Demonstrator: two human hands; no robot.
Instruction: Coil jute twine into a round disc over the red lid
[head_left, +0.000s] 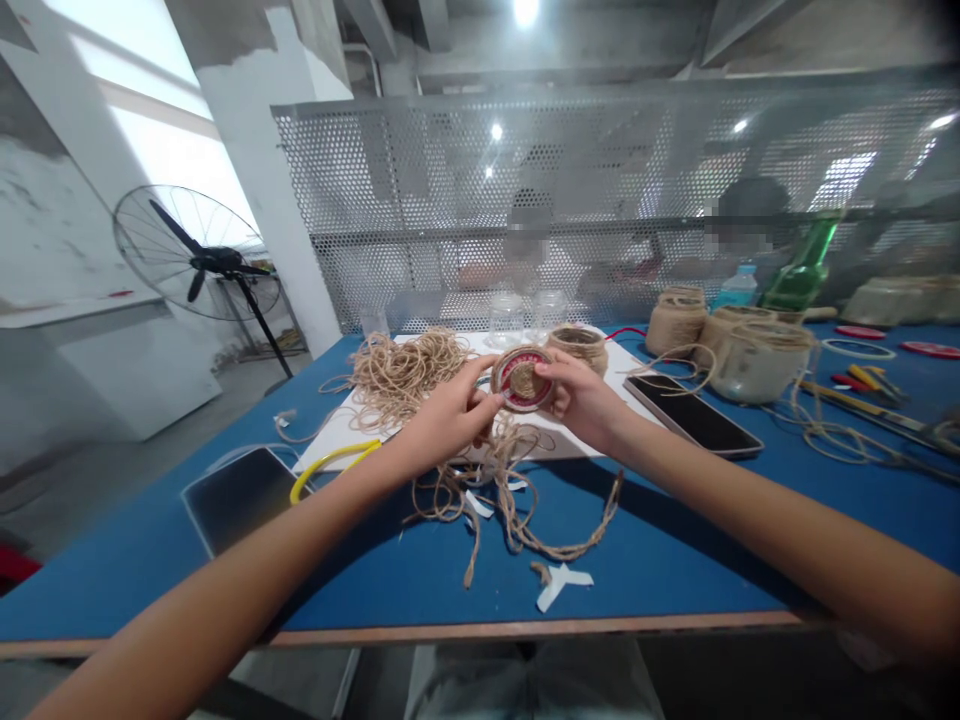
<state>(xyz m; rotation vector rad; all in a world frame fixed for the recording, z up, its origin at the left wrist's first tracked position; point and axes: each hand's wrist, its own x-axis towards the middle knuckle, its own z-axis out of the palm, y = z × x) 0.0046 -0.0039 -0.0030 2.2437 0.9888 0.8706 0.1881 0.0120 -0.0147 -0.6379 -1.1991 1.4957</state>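
Note:
A small round disc (523,380), with a red ring and tan twine in its middle, is held up over the table. My left hand (457,408) grips its left and lower edge. On the other side my right hand (579,392) pinches it, thumb on the face. Whether it is a lid or a jar's base I cannot tell. Behind my left hand lies a big tangled heap of twine (405,370) on a white sheet (330,440). Loose twine strands (517,515) spread below the hands. A twine-wrapped jar (581,345) stands just behind my right hand.
A phone (694,412) lies right, beside more jars (761,360) and a green bottle (802,275). At left are a dark flat device (236,497) and a yellow curved handle (330,465). Clear jars (508,318) stand before a perforated screen (420,200). White scraps (559,585) lie in front.

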